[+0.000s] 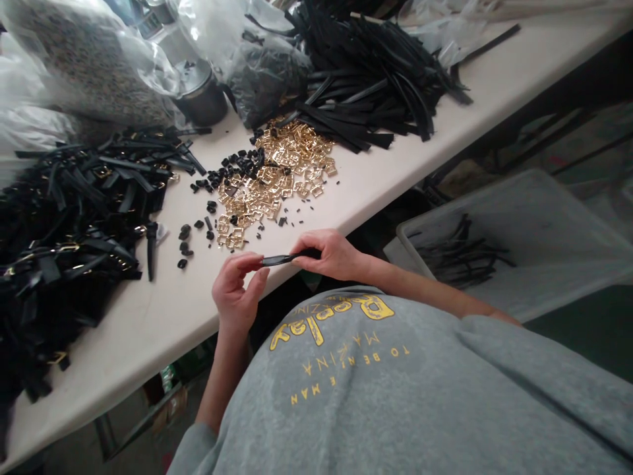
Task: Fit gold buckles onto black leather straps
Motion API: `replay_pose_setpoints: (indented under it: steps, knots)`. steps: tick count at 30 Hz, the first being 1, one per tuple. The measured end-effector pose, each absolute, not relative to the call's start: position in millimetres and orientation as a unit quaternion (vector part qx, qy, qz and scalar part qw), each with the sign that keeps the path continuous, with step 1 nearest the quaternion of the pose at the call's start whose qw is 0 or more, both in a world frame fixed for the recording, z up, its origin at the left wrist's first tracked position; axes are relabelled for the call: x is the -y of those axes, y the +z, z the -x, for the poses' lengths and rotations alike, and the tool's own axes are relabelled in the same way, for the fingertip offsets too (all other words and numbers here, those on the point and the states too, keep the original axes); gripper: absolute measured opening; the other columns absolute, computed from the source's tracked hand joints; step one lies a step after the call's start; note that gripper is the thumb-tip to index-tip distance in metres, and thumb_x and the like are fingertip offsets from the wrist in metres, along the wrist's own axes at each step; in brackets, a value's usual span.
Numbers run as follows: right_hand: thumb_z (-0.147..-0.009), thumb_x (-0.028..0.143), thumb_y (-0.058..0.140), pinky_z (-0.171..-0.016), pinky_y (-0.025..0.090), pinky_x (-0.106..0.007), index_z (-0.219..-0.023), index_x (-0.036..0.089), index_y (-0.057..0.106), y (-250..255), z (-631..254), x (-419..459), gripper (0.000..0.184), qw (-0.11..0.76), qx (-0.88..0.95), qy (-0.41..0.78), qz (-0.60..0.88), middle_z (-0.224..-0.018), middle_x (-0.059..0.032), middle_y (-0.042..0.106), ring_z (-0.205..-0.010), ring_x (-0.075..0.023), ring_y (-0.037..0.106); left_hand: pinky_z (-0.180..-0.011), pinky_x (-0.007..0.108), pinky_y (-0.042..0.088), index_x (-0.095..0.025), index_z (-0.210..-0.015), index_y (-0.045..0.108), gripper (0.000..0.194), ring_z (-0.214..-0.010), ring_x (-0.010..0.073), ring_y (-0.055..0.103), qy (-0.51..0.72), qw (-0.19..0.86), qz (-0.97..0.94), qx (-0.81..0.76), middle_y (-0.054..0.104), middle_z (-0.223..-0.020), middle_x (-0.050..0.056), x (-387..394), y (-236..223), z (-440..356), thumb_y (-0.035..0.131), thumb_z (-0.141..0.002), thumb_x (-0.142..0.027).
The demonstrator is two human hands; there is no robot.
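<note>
Both hands hold one short black strap at the table's front edge. My left hand pinches its left end between thumb and fingertips. My right hand is closed over its right end, so that end is hidden. Just beyond the hands lies a heap of gold buckles mixed with small black loops. A large pile of black straps with buckles lies to the left. Another pile of plain black straps lies at the back.
The white table runs diagonally. Clear plastic bags and a dark metal pot stand at the back left. A grey plastic bin holding several black straps sits below the table on my right.
</note>
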State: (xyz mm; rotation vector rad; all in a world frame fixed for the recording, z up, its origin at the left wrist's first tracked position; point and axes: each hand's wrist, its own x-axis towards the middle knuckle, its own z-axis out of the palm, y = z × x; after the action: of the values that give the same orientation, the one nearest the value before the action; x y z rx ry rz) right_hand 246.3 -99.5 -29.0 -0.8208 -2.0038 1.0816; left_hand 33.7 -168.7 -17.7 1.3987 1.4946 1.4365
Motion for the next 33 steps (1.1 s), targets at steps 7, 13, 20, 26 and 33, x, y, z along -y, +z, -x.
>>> replay_pose_setpoints:
  steps: [7,13,20,26,33]
  knots:
    - [-0.087,0.022,0.064,-0.071,0.045,-0.026,-0.091,0.019,0.069,-31,-244,103,0.007,0.322,0.829,0.326,0.321,-0.084,-0.0020,0.071,-0.075,-0.0145,0.062,-0.066,0.029,0.055,-0.019,-0.086,0.068,0.028,-0.062,0.0144,0.065,0.523,0.481,-0.400,-0.579,0.069,-0.075,0.000,163,-24,-40,0.081,-0.073,-0.041]
    - [-0.094,0.027,0.060,-0.071,0.049,-0.027,-0.105,0.021,0.069,-36,-232,100,0.015,0.341,0.863,0.234,0.289,-0.091,-0.0050,0.073,-0.078,-0.0166,0.067,-0.070,0.027,0.052,-0.020,-0.098,0.065,0.037,-0.065,0.0120,0.063,0.575,0.510,-0.342,-0.540,0.067,-0.075,-0.002,156,-38,-46,0.082,-0.071,-0.038]
    - [-0.097,0.026,0.057,-0.065,0.047,-0.025,-0.099,0.020,0.067,-40,-220,94,0.012,0.362,0.874,0.180,0.269,-0.083,-0.0042,0.071,-0.071,-0.0150,0.065,-0.072,0.026,0.047,-0.021,-0.119,0.063,0.050,-0.067,0.0112,0.060,0.586,0.530,-0.312,-0.527,0.066,-0.075,-0.002,154,-39,-46,0.080,-0.073,-0.031]
    - [-0.098,0.024,0.051,-0.056,0.038,-0.026,-0.085,0.021,0.068,-42,-213,90,0.022,0.325,0.900,0.139,0.255,-0.069,-0.0021,0.063,-0.058,-0.0128,0.056,-0.071,0.027,0.048,-0.022,-0.119,0.065,0.049,-0.069,0.0127,0.061,0.579,0.525,-0.324,-0.533,0.067,-0.076,-0.001,155,-43,-42,0.081,-0.074,-0.034]
    - [-0.093,0.022,0.054,-0.058,0.039,-0.026,-0.079,0.021,0.064,-49,-231,70,0.018,0.320,0.885,0.135,0.311,-0.067,-0.0015,0.063,-0.058,-0.0138,0.057,-0.076,0.032,0.052,-0.020,-0.092,0.073,0.021,-0.075,0.0173,0.065,0.515,0.280,-0.436,-0.682,0.072,-0.083,0.004,162,-34,41,0.072,-0.082,-0.038]
